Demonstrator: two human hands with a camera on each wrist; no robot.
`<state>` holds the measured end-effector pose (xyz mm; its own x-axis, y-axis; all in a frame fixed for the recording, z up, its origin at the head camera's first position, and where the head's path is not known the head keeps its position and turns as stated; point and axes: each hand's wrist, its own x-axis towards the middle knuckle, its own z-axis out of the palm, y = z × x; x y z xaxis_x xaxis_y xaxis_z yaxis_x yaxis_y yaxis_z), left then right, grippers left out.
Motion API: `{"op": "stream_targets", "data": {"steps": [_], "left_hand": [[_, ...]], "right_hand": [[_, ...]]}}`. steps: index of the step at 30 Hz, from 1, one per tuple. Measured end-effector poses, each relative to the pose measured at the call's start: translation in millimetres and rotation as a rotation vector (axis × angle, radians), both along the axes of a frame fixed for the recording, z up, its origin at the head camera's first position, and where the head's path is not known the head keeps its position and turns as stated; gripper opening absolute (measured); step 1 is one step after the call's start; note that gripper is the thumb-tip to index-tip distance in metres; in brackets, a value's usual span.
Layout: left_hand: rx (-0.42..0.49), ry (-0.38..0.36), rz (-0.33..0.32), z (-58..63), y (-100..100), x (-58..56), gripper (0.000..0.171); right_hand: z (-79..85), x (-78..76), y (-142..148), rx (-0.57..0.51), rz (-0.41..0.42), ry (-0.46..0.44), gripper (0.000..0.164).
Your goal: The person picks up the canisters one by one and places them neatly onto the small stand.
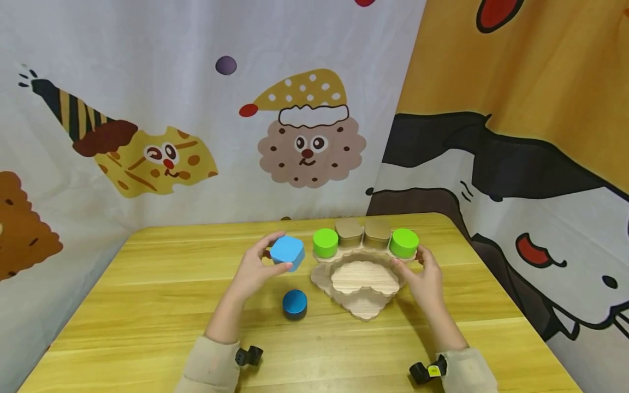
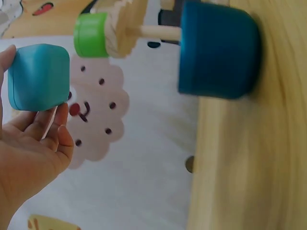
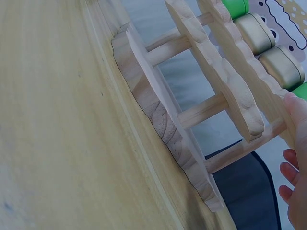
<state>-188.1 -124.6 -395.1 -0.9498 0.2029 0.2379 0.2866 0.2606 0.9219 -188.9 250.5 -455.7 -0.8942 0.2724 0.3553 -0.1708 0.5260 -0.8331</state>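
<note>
My left hand (image 1: 251,277) holds a light blue rounded-square tin (image 1: 287,250) between thumb and fingers, raised left of a tiered wooden stand (image 1: 365,278). The same blue tin (image 2: 39,77) shows in the left wrist view with fingers beneath it. My right hand (image 1: 428,279) grips the right end of the stand's top tier (image 3: 266,88), thumb on its edge. On that tier, two gold tins (image 1: 349,233) sit between a round green tin (image 1: 325,243) on the left and another green tin (image 1: 404,243) on the right. A round dark blue tin (image 1: 295,304) stands on the table below my left hand.
The stand rests on a wood-grain table (image 1: 162,305), its tiers joined by round posts (image 3: 204,110). Behind the table's far edge hangs a curtain (image 1: 187,43) printed with cartoon food and animals. Black wrist cameras (image 1: 249,356) are strapped at both sleeves.
</note>
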Motion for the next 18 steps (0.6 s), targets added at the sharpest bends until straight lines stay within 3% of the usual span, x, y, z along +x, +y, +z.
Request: {"op": "stream_targets", "data": {"steps": [7, 18], "left_hand": [[0.032, 0.018, -0.016, 9.0, 16, 9.4, 0.066], [0.021, 0.030, -0.056, 19.0, 56, 27.2, 0.070]], "right_hand": [[-0.4, 1.0, 0, 0.004, -0.010, -0.003, 0.070], [-0.3, -0.4, 0, 0.007, -0.007, 0.004, 0.069]]}}
